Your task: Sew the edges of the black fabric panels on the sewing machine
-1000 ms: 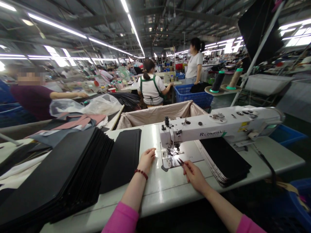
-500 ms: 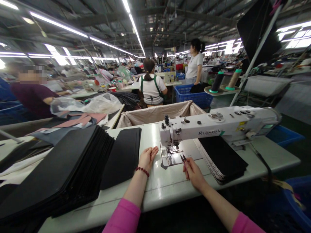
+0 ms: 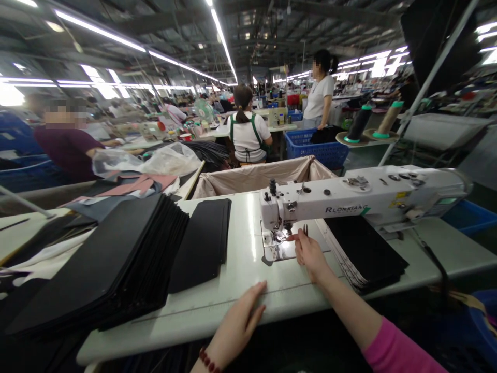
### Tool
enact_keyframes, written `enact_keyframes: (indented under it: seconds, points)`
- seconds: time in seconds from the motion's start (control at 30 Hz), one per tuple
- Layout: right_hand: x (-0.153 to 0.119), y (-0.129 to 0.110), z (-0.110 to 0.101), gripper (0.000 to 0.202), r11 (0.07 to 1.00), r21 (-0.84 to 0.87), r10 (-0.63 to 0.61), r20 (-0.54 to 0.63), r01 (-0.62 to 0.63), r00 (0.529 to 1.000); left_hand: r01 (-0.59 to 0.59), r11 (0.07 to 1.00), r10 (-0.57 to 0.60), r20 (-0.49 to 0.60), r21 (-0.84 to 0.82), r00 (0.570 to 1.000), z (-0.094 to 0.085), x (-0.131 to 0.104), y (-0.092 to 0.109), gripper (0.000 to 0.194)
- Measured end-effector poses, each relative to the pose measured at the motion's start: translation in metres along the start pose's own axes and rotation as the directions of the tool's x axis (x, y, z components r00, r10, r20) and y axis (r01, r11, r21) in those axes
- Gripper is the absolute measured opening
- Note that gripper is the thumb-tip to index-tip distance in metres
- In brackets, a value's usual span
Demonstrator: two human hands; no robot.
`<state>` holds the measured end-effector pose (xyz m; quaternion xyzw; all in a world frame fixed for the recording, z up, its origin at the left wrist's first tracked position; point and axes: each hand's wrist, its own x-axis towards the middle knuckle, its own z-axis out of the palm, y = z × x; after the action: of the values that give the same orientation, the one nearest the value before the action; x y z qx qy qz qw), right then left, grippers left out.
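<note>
My right hand [image 3: 310, 252] is closed round a pair of thread snips [image 3: 306, 230], whose dark blades point up past the fingers. Its index finger reaches out to the presser foot area of the white sewing machine [image 3: 334, 199]. At the table's front edge is my left hand [image 3: 243, 318], empty, with thumb and fingers apart. A thin pile of black panels [image 3: 202, 243] lies flat left of the machine. Beside it stands a taller stack of black panels [image 3: 97, 259]. More black pieces with pale edges [image 3: 367, 248] are piled under the machine arm.
Behind the table is a fabric-lined bin [image 3: 256, 176]. Two thread cones [image 3: 359, 124] stand at the back right beside a slanting pole [image 3: 430, 83]. A seated person [image 3: 248, 129] and a standing person [image 3: 320, 98] are farther off, near a blue basket [image 3: 316, 147].
My left hand has drawn back from beside the machine to the table's front edge. My right hand has moved up towards the needle, its index finger now extended. The view has shifted slightly.
</note>
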<state>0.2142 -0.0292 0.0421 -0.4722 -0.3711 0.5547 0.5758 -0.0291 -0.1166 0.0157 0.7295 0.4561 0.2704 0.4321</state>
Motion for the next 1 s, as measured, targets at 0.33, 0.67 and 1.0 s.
enact_keyframes:
  seconds: [0.33, 0.67, 1.0]
  points:
    - [-0.001, -0.004, 0.025, 0.034, 0.96, 0.269, 0.084, -0.019, -0.076, 0.996, 0.074, 0.95, 0.07, -0.436, 0.304, 0.897, -0.063, -0.022, -0.009, 0.031]
    - [-0.008, -0.011, 0.027, 0.032, 0.917, 0.367, 0.133, 0.085, -0.155, 0.987, 0.168, 0.646, 0.114, -0.311, 0.744, 0.943, -0.105, 0.006, -0.081, 0.069]
    - [-0.003, -0.008, 0.026, 0.034, 0.908, 0.38, 0.141, 0.124, -0.178, 0.982, 0.122, 0.651, 0.125, -0.263, 0.75, 0.957, -0.116, 0.013, -0.081, 0.049]
